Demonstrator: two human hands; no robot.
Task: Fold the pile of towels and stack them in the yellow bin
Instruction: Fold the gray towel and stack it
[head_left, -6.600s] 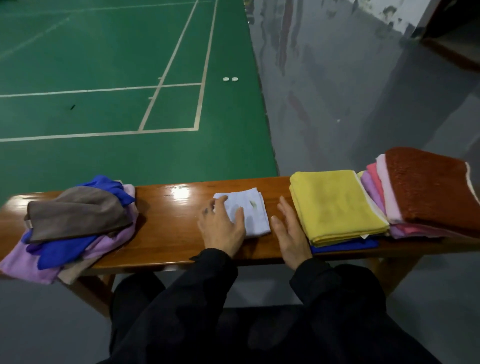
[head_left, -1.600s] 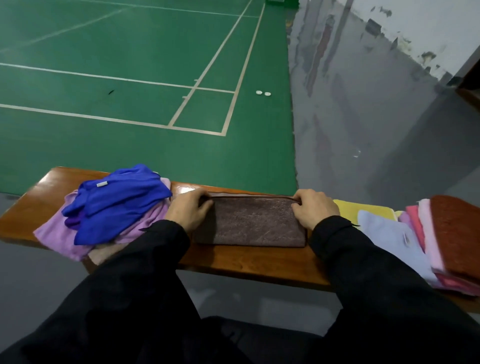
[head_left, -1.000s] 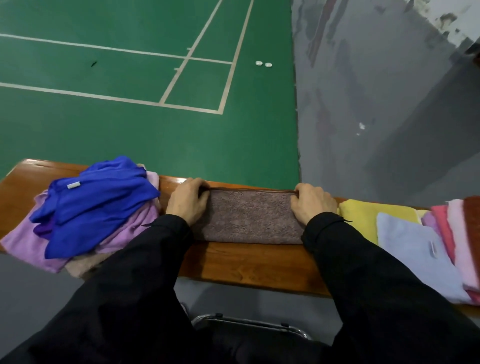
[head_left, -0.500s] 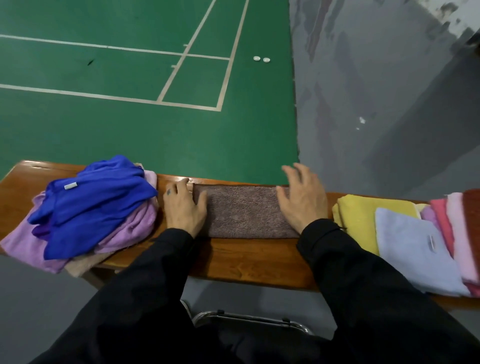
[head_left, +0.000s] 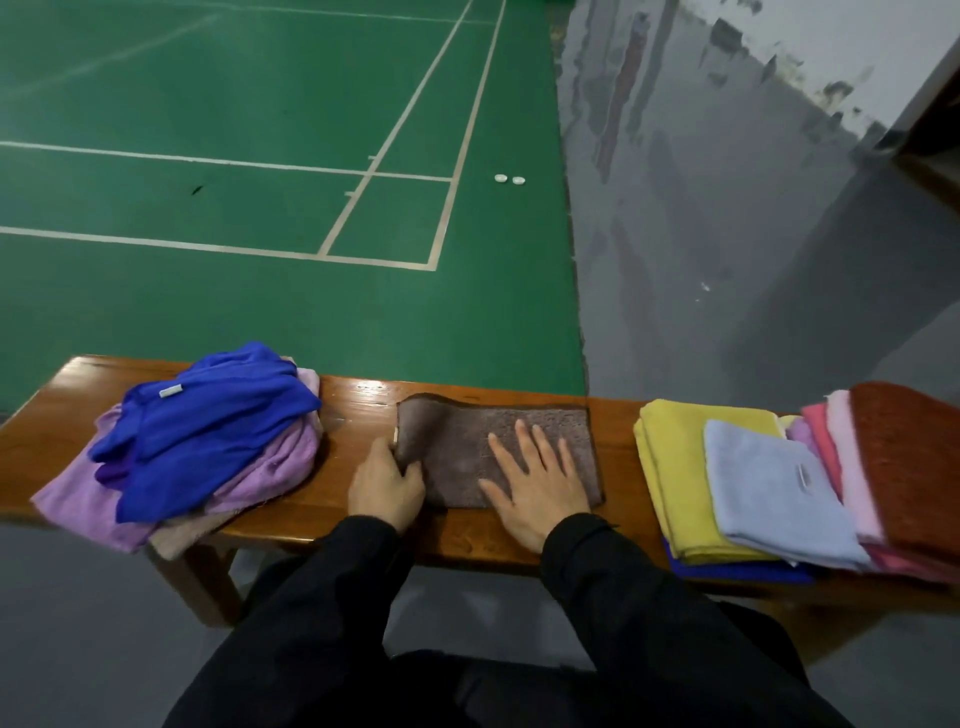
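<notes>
One brown towel lies folded mid-worktop. Left hand: grip closed on the towel's lifted left end. Right hand: flat, fingers straight, pressing it. Unfolded pile left; folded stack right.

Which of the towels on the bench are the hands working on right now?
The brown towel in the middle. The left hand pinches its left edge; the right hand lies flat on it. The other towels lie untouched.
</notes>
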